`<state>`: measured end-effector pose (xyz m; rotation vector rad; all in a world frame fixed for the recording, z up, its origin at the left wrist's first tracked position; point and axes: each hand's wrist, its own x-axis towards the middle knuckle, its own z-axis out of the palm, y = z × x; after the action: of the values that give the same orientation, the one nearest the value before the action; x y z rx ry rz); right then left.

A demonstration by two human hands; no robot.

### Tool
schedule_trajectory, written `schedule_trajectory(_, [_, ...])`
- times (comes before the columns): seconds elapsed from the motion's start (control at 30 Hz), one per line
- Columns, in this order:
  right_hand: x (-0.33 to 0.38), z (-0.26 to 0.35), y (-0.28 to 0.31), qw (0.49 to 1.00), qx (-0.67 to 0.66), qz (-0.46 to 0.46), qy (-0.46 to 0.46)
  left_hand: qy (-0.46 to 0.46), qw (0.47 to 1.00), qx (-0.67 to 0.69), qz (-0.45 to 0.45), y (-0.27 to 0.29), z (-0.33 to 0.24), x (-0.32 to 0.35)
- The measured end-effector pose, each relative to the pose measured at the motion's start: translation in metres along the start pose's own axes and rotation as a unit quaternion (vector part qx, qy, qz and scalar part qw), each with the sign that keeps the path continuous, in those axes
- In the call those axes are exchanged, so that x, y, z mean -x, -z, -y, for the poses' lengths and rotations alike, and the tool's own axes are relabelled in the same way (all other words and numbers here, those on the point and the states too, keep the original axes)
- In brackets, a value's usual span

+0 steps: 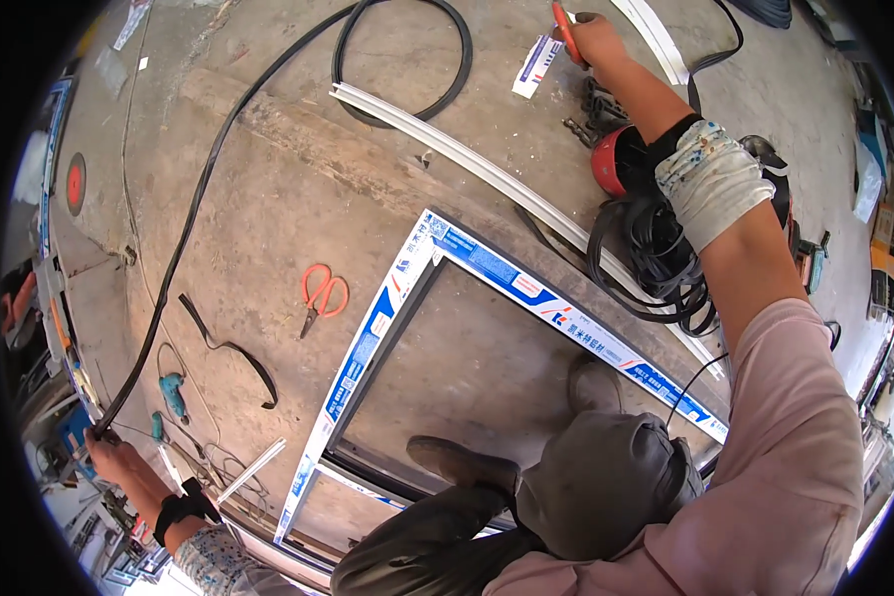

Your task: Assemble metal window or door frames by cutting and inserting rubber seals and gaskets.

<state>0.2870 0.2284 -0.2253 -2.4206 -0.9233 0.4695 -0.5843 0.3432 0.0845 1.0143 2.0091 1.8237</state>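
My left hand [119,462], at the lower left, is closed round the end of a long black rubber strip [184,223]. From there the strip runs up across the floor to a loop at the top. My right hand [598,42] is stretched far out at the upper right, its fingers wrapped round an orange-handled tool [566,35]; the tool's working end cannot be made out. Beside it is a white and blue printed piece [537,67]. Between my arms lies a window frame [507,273] covered in blue and white film, with my feet inside it.
Orange-handled scissors [318,303] and a short black strip [233,350] lie left of the frame. A long white profile [467,159] crosses behind it. Coiled black hose [651,253] and a red machine [611,164] sit under my right arm. A teal power tool [173,395] lies lower left.
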Motion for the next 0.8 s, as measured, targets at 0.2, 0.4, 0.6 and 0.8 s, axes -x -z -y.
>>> schedule_trajectory(0.2, [0.077,0.11,0.009,0.742,-0.549,0.384,0.007,-0.166,0.959,-0.042,0.228,-0.078,-0.06,0.13])
schedule_trajectory(0.4, [0.193,0.193,0.072,0.77,-0.592,0.237,0.026,-0.116,0.8,-0.019,0.589,-0.226,-0.069,0.394])
schedule_trajectory(0.6, [0.221,0.163,0.129,0.855,-0.514,0.064,-0.036,-0.265,0.649,0.011,0.713,-0.229,-0.078,0.504])
schedule_trajectory(0.8, [0.279,-0.01,0.29,0.82,-0.507,-0.261,-0.054,-0.281,0.479,-0.122,0.823,-0.208,-0.053,0.526])
